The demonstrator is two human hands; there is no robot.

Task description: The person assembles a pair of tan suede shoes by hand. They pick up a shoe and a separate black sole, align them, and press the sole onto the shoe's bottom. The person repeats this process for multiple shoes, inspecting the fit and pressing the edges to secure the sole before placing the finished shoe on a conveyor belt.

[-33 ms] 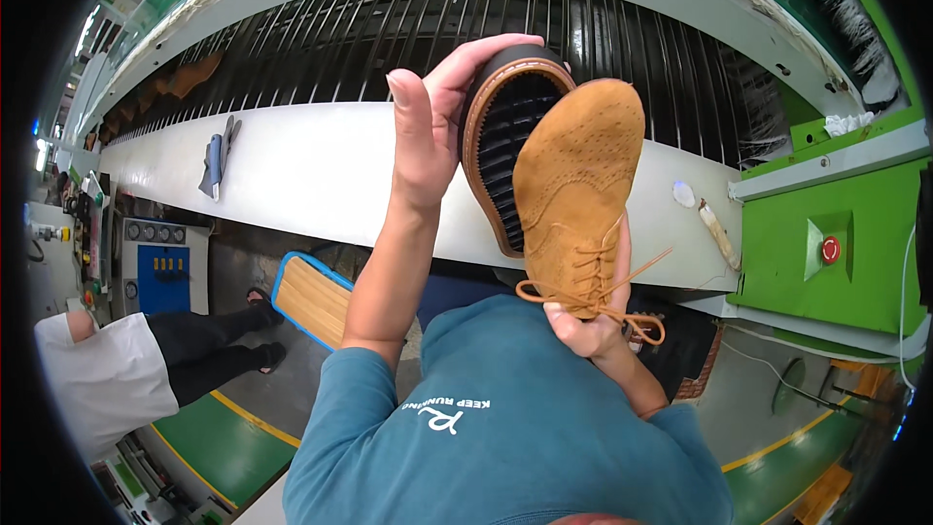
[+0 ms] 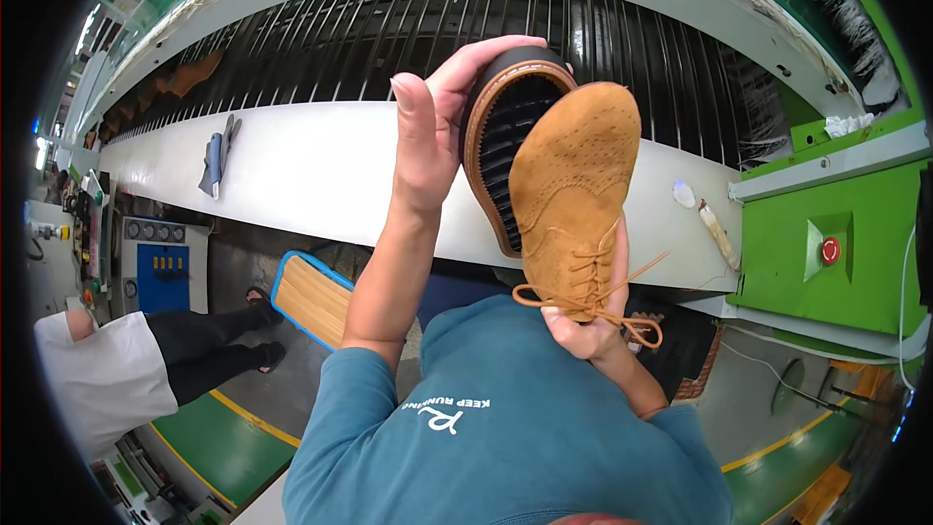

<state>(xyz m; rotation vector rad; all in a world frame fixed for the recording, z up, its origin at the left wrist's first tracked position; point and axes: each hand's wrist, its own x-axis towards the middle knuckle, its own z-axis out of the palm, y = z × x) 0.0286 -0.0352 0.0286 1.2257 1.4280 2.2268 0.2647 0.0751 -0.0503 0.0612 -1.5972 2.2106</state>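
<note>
My left hand (image 2: 425,141) holds a shoe sole (image 2: 494,160), its fingers round the outer edge and the thumb raised clear. The sole is black and ribbed inside, with a brown stitched rim. Overlapping its right side is a tan suede lace-up shoe (image 2: 571,180), toe pointing away from me, with perforations on the toe. My right hand (image 2: 583,335) grips this shoe at the heel end, below the tied laces (image 2: 593,282). The shoe's underside is hidden, and I cannot tell whether it touches the sole.
Beneath my hands runs a pale worktop (image 2: 292,175) before a dark roller conveyor (image 2: 408,29). A blue-handled tool (image 2: 215,160) lies left; a wooden-handled brush (image 2: 717,233) lies right. A green machine panel (image 2: 777,282) has a red button (image 2: 830,250). Another person (image 2: 117,369) stands at left.
The tan shoe and my right hand have shifted slightly left and toward me. My left hand and the sole are almost unmoved.
</note>
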